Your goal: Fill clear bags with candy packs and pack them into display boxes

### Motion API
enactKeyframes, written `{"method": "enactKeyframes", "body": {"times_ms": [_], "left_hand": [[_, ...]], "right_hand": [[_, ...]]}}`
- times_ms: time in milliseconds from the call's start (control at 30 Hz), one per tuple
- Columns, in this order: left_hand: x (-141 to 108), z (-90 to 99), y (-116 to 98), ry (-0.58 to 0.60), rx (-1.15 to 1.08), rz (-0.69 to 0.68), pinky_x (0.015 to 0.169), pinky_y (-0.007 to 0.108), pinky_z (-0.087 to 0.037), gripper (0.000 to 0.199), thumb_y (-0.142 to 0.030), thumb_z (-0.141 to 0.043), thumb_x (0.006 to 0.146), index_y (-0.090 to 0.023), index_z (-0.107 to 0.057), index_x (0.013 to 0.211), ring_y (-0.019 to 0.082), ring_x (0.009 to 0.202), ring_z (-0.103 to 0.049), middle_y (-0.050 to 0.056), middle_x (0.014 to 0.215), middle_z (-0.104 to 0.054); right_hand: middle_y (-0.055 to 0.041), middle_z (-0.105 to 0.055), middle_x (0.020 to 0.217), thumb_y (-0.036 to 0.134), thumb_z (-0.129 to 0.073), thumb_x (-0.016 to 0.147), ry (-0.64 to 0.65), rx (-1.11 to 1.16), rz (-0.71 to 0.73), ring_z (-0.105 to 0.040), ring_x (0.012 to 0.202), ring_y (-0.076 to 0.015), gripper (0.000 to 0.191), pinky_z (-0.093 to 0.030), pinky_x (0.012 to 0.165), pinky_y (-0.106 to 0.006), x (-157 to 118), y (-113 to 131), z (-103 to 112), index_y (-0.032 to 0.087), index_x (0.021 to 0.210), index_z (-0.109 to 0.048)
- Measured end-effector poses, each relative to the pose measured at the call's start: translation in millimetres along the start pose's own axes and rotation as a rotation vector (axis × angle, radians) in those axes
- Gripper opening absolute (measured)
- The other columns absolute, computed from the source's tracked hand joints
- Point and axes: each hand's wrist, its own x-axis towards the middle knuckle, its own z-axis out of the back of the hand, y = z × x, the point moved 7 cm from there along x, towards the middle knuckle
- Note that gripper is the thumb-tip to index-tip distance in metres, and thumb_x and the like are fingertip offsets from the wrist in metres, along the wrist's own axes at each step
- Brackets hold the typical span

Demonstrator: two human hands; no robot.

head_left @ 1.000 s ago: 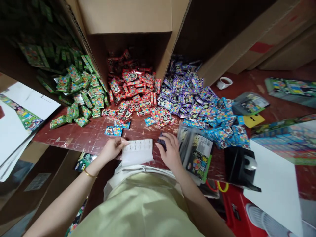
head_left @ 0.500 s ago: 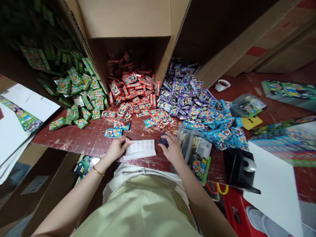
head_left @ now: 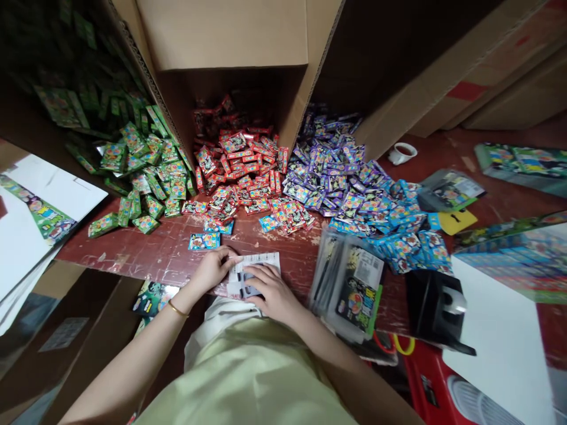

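While pinching the upper left corner of a flat, printed white sheet [head_left: 260, 258] in the left grip [head_left: 211, 272], just below centre of the frame, grasps a small, partly hidden grey-and-black object [head_left: 252, 290] over it in the right grip [head_left: 276, 294]. Farther up, shows shiny, boxy red packets [head_left: 248, 159] heaped on a scuffed, glossy bench [head_left: 297, 274].

White cup [head_left: 402, 156] on red table [head_left: 146, 254]; black tape dispenser [head_left: 427, 304] beside white sheet [head_left: 500, 330]
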Motion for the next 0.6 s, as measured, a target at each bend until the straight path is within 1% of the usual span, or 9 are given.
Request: {"method": "enactKeyframes", "body": {"times_ms": [167, 267, 333, 367, 433, 500, 533, 567, 600], "left_hand": [[1, -0.4, -9, 0.002, 0.029, -0.008, 0.081, 0.03, -0.049, 0.025, -0.038, -0.054, 0.09, -0.018, -0.069, 0.087, 0.022, 0.085, -0.067, 0.008, 0.09, -0.072], [5, -1.2, -6, 0.004, 0.043, -0.029, 0.079, 0.032, -0.05, 0.028, -0.041, -0.053, 0.09, -0.017, -0.067, 0.086, 0.024, 0.083, -0.067, 0.01, 0.089, -0.072], [8, 0.3, -1, 0.007, 0.075, -0.031, 0.079, 0.035, -0.052, 0.031, -0.045, -0.053, 0.088, -0.017, -0.066, 0.085, 0.025, 0.083, -0.068, 0.011, 0.089, -0.073], [8, 2.0, -1, 0.008, 0.101, -0.03, 0.078, 0.036, -0.053, 0.033, -0.048, -0.053, 0.087, -0.017, -0.066, 0.088, 0.026, 0.083, -0.069, 0.011, 0.09, -0.073], [4, 7.9, -15, -0.041, 0.203, -0.036, 0.08, 0.042, -0.056, 0.038, -0.051, -0.053, 0.086, -0.019, -0.064, 0.104, 0.03, 0.088, -0.069, 0.012, 0.1, -0.073], [-8, 11.4, -54, -0.186, 0.372, -0.093, 0.09, 0.054, -0.051, 0.051, -0.048, -0.054, 0.085, -0.023, -0.052, 0.13, 0.038, 0.109, -0.063, 0.015, 0.122, -0.065], [-15, 3.9, -83, -0.225, 0.418, -0.173, 0.1, 0.058, -0.045, 0.059, -0.045, -0.056, 0.085, -0.024, -0.044, 0.139, 0.04, 0.123, -0.054, 0.017, 0.136, -0.056], [-20, -14.7, -114, -0.171, 0.388, -0.299, 0.106, 0.056, -0.042, 0.06, -0.039, -0.057, 0.087, -0.024, -0.04, 0.142, 0.038, 0.131, -0.047, 0.017, 0.144, -0.049], [-25, -44.6, -144, -0.013, 0.33, -0.449, 0.107, 0.05, -0.043, 0.058, -0.035, -0.058, 0.088, -0.027, -0.04, 0.143, 0.033, 0.134, -0.046, 0.014, 0.148, -0.046]], "right_hand": [[-0.0106, -0.059, 0.128, 0.023, -0.073, 0.079, -0.039, -0.04, -0.095, -0.051, 0.119, -0.0258, 0.03, -0.042, 0.103, -0.043, -6, -3, -2, 0.019, 0.108, -0.067], [-0.008, -0.06, 0.126, 0.027, -0.073, 0.079, -0.037, -0.064, -0.131, -0.053, 0.116, -0.0252, 0.03, -0.044, 0.102, -0.04, -4, 3, -5, 0.021, 0.108, -0.068], [-0.0058, -0.059, 0.128, 0.036, -0.074, 0.078, -0.076, -0.046, -0.149, -0.054, 0.117, -0.0248, 0.035, -0.045, 0.102, -0.038, -7, 1, 8, 0.024, 0.11, -0.068], [-0.0044, -0.059, 0.13, 0.041, -0.074, 0.076, -0.128, -0.035, -0.189, -0.054, 0.118, -0.0242, 0.037, -0.045, 0.102, -0.037, -13, -6, 24, 0.027, 0.11, -0.067], [-0.0033, -0.06, 0.127, 0.047, -0.072, 0.077, -0.28, -0.033, -0.341, -0.057, 0.115, -0.023, 0.037, -0.048, 0.098, -0.035, -36, -34, 72, 0.029, 0.108, -0.066], [-0.0053, -0.066, 0.106, 0.047, -0.066, 0.081, -0.421, -0.09, -0.539, -0.062, 0.099, -0.0222, 0.025, -0.051, 0.087, -0.036, -71, -73, 131, 0.026, 0.095, -0.067], [-0.0074, -0.065, 0.097, 0.042, -0.061, 0.085, -0.455, -0.117, -0.6, -0.062, 0.09, -0.0225, 0.022, -0.051, 0.081, -0.038, -88, -93, 158, 0.022, 0.093, -0.065], [-0.0075, -0.064, 0.088, 0.038, -0.062, 0.083, -0.468, -0.143, -0.645, -0.061, 0.084, -0.0226, 0.019, -0.049, 0.077, -0.038, -101, -113, 181, 0.019, 0.088, -0.064], [-0.0065, -0.062, 0.083, 0.034, -0.066, 0.078, -0.468, -0.164, -0.681, -0.059, 0.081, -0.0223, 0.017, -0.048, 0.076, -0.037, -111, -132, 199, 0.018, 0.082, -0.063]]}}
